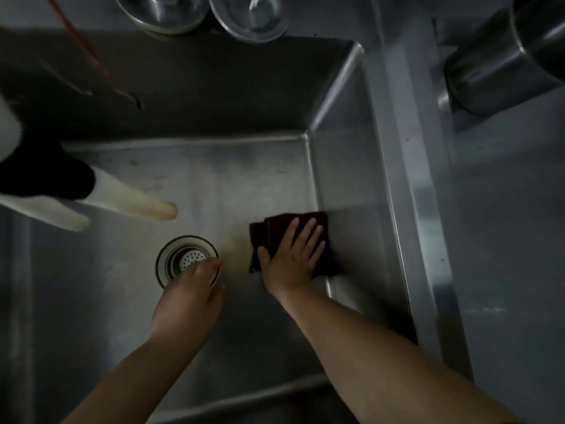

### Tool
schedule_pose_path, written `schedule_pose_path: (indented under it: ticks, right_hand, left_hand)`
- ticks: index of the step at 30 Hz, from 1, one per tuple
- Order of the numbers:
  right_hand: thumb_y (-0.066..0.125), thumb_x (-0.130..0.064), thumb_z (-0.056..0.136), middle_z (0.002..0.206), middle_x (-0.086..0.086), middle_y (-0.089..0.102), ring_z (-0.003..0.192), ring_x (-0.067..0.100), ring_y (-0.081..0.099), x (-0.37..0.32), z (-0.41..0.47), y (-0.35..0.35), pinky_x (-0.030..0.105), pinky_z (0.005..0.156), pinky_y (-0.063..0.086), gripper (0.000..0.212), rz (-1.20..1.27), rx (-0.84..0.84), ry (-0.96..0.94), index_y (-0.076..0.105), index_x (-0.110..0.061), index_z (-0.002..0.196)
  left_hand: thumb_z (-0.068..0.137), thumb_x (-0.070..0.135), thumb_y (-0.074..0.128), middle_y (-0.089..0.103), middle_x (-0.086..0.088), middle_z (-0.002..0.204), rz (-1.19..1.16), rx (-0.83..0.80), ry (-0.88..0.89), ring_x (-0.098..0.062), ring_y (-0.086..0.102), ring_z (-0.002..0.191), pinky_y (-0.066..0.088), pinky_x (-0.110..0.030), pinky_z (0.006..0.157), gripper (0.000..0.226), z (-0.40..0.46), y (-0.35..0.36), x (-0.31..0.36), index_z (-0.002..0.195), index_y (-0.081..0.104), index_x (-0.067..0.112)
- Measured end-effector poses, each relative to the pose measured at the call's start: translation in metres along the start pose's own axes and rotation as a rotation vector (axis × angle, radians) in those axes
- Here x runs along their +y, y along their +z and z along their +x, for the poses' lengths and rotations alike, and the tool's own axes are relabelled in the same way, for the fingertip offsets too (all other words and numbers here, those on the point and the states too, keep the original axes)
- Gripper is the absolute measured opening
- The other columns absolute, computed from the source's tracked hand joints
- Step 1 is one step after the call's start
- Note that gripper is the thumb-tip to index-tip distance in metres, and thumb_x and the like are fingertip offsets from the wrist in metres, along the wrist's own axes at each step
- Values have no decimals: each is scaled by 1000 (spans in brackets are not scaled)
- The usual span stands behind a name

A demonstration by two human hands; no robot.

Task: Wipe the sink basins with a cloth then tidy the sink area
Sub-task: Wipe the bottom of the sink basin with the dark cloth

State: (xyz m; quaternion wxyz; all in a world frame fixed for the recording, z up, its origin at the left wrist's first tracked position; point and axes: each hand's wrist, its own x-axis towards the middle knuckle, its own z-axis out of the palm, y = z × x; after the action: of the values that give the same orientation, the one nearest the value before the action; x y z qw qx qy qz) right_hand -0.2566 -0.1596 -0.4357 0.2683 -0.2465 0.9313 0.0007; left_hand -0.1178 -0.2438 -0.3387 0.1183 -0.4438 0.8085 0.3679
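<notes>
Sink basin [214, 185]: steel, deep, dim. Drain strainer [187, 261] on floor left of centre; left hand [189, 296] over its near edge, fingers loosely curled, holding nothing. Dark cloth [289, 228] at right wall, flat under right hand [292, 260], fingers spread straight, pressing. Steel pot [504, 62] on counter, far right.

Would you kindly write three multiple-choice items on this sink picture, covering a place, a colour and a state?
1. Where does the cloth lie in the sink basin?
A. over the drain
B. on the floor by the right wall
C. on the rim

2. What colour is the cloth?
A. dark reddish brown
B. white
C. yellow

3. How is the right hand on the cloth?
A. fist clenched
B. flat, fingers spread
C. lifted off

Answers: 1 B, it touches the right wall, apart from the drain strainer. 2 A, it looks dark maroon. 3 B, straight fingers press it down.
</notes>
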Motion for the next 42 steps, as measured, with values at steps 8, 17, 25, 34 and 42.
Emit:
schedule_pose_path:
  ticks: [8, 17, 25, 34, 42]
  right_hand:
    - [34, -48, 95, 153, 21, -22, 141, 33, -23, -48, 110, -50, 40, 108, -23, 82, -5, 111, -87, -13, -6, 147]
    - [30, -52, 95, 151, 22, -25, 139, 37, -27, -57, 141, -64, 43, 109, -21, 79, -96, 115, -196, -15, -14, 148]
    - [33, -51, 94, 153, 19, -22, 140, 35, -25, -18, 61, -24, 50, 113, -17, 76, -231, 56, -422, -12, -24, 149]
    - [30, -54, 78, 147, 29, 20, 142, 42, 1, 35, -61, 41, 54, 109, 7, 80, -311, 37, -386, 22, -10, 144]
    - [37, -65, 69, 141, 31, 37, 133, 44, 21, 1, -99, 56, 50, 107, 5, 90, -187, -9, -176, 34, -7, 139]
  left_hand:
    - [84, 13, 63, 61, -7, 123, 39, 32, -70, -31, 60, 104, 47, -38, 86, 39, 26, -18, -6, 122, 59, 17]
    - [85, 9, 62, 61, -5, 121, -2, 24, -46, -30, 61, 101, 49, -38, 86, 38, 22, -21, -19, 121, 60, 19]
    - [86, 9, 61, 60, -5, 116, -73, 18, -57, -21, 56, 91, 42, -30, 81, 35, -4, -25, -39, 121, 61, 15]
    - [91, 19, 58, 57, 2, 120, -62, 2, -64, -14, 52, 90, 38, -24, 79, 33, -38, -40, -51, 124, 57, 22]
    - [91, 16, 56, 57, 2, 115, -67, -1, -76, -13, 52, 94, 41, -27, 83, 29, -46, -51, -75, 120, 59, 20]
